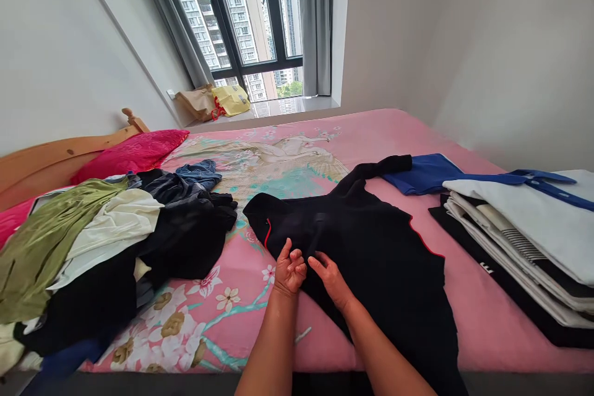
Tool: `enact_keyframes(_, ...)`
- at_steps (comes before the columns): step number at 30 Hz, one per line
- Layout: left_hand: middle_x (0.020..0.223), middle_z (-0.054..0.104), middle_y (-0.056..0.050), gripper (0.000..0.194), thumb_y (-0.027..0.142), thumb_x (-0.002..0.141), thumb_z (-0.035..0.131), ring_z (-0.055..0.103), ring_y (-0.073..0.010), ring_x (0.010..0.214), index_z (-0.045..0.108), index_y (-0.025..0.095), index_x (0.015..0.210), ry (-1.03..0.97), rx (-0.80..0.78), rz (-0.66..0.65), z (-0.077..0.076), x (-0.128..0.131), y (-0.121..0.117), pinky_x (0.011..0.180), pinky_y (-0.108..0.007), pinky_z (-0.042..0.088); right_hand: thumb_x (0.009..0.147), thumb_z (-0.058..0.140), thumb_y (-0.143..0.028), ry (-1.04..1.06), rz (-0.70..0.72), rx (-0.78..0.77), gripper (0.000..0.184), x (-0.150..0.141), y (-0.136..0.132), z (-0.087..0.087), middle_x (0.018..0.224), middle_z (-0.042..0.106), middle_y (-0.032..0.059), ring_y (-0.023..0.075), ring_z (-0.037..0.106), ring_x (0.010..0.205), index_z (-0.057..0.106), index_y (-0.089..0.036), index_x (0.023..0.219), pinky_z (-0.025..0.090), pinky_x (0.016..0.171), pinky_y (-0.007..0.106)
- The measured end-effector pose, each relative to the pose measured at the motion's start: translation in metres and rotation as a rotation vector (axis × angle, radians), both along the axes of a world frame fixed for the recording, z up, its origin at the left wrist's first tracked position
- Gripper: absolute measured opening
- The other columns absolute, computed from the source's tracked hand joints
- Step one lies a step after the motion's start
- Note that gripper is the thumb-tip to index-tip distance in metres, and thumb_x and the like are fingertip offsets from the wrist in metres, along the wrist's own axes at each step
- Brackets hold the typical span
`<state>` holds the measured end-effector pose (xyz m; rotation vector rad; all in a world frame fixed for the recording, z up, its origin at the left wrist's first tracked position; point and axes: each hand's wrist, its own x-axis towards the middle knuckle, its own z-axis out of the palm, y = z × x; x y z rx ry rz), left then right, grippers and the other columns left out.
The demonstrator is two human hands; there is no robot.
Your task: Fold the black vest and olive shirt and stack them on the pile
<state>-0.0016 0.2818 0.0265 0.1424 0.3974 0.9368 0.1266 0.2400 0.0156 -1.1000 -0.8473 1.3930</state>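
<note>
One plain black garment (390, 247), red-edged, sleeve (383, 166) outstretched, left hand (290, 270) half-curled, empty, right hand (330, 277) touching, grip unclear

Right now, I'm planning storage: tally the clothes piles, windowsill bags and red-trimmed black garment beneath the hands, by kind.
Red-trimmed black fabric garment: 1
Piles (loose multicoloured clothes heap, folded clothes stack): 2
Bags (brown paper bag, yellow bag): 2
Total: 5

My feed is bright, lit from the dark-framed glass window (242, 12) at upper centre; wide-lens stretch slants the left side; the black fabric garment (380, 247) loses detail.
</note>
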Motion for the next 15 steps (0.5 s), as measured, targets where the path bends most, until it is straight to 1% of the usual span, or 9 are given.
enact_keyframes(1, 0.037, 0.04, 0.004, 0.053, 0.041, 0.094, 0.031, 0.033, -0.0022, 0.026, 0.049, 0.016, 0.05, 0.024, -0.006, -0.048, 0.0, -0.001, 0.0, 0.035, -0.014, 0.036, 0.072, 0.062, -0.036, -0.018, 0.003, 0.008, 0.028, -0.002, 0.0, -0.002, 0.09, 0.066, 0.0027, 0.0199, 0.054, 0.088, 0.066, -0.017, 0.092, 0.038, 0.082, 0.028)
enact_keyframes(3, 0.031, 0.034, 0.005, 0.054, 0.046, 0.092, 0.032, 0.032, -0.0046, 0.024, 0.055, 0.015, 0.054, 0.068, -0.022, -0.119, 0.0, -0.001, 0.002, 0.031, -0.017, 0.033, 0.074, 0.056, -0.035, -0.044, -0.003, 0.015, 0.022, -0.005, -0.001, -0.005, 0.073, 0.063, 0.0005, 0.0167, 0.051, 0.072, 0.065, -0.016, 0.082, 0.038, 0.071, 0.027)
enact_keyframes(5, 0.031, 0.037, 0.004, 0.053, 0.048, 0.091, 0.032, 0.032, -0.0065, 0.024, 0.06, 0.012, 0.063, 0.089, -0.03, -0.126, 0.0, -0.001, 0.007, 0.029, -0.019, 0.032, 0.075, 0.05, -0.032, -0.054, -0.011, 0.015, 0.021, -0.009, -0.003, -0.009, 0.063, 0.057, -0.0019, 0.0137, 0.045, 0.061, 0.062, -0.016, 0.078, 0.036, 0.062, 0.026)
enact_keyframes(7, 0.039, 0.05, 0.001, 0.053, 0.048, 0.092, 0.03, 0.035, -0.006, 0.026, 0.061, 0.012, 0.07, 0.068, -0.016, -0.035, 0.001, 0.0, 0.014, 0.031, -0.019, 0.034, 0.074, 0.048, -0.031, -0.066, -0.027, 0.009, 0.019, -0.011, -0.005, -0.01, 0.058, 0.052, -0.0035, 0.0119, 0.039, 0.056, 0.06, -0.017, 0.075, 0.032, 0.056, 0.025)
enact_keyframes(9, 0.051, 0.059, -0.001, 0.056, 0.051, 0.092, 0.023, 0.038, -0.0041, 0.031, 0.06, 0.015, 0.071, 0.009, 0.018, 0.129, 0.002, 0.002, 0.019, 0.035, -0.017, 0.038, 0.074, 0.047, -0.031, -0.084, -0.04, 0.007, 0.016, -0.013, -0.006, -0.009, 0.053, 0.046, -0.005, 0.0106, 0.033, 0.051, 0.055, -0.018, 0.069, 0.028, 0.052, 0.025)
enact_keyframes(11, 0.058, 0.062, 0.001, 0.06, 0.054, 0.091, 0.016, 0.039, -0.0025, 0.034, 0.058, 0.018, 0.069, -0.061, 0.055, 0.285, 0.004, 0.007, 0.022, 0.039, -0.014, 0.04, 0.073, 0.046, -0.03, -0.088, -0.054, 0.006, 0.015, -0.013, -0.008, -0.006, 0.049, 0.04, -0.0062, 0.0099, 0.027, 0.049, 0.049, -0.02, 0.062, 0.025, 0.049, 0.025)
enact_keyframes(12, 0.059, 0.061, 0.002, 0.06, 0.055, 0.091, 0.015, 0.039, -0.0021, 0.035, 0.057, 0.019, 0.068, -0.09, 0.069, 0.333, 0.005, 0.011, 0.022, 0.04, -0.013, 0.04, 0.073, 0.046, -0.029, -0.086, -0.066, 0.004, 0.015, -0.013, -0.008, -0.004, 0.048, 0.038, -0.0064, 0.0098, 0.026, 0.048, 0.047, -0.021, 0.06, 0.024, 0.048, 0.025)
enact_keyframes(13, 0.059, 0.061, 0.003, 0.057, 0.053, 0.092, 0.017, 0.039, -0.0018, 0.035, 0.056, 0.019, 0.068, -0.11, 0.077, 0.351, 0.006, 0.014, 0.021, 0.041, -0.012, 0.041, 0.072, 0.045, -0.028, -0.085, -0.084, 0.003, 0.016, -0.013, -0.008, -0.002, 0.048, 0.038, -0.0063, 0.01, 0.026, 0.048, 0.045, -0.021, 0.059, 0.025, 0.048, 0.025)
enact_keyframes(15, 0.063, 0.063, 0.003, 0.046, 0.045, 0.094, 0.027, 0.039, -0.0013, 0.036, 0.057, 0.019, 0.071, -0.126, 0.08, 0.318, 0.007, 0.02, 0.017, 0.041, -0.011, 0.04, 0.072, 0.043, -0.027, -0.085, -0.116, 0.006, 0.015, -0.012, -0.009, 0.002, 0.051, 0.043, -0.0049, 0.011, 0.032, 0.05, 0.046, -0.021, 0.058, 0.03, 0.051, 0.026)
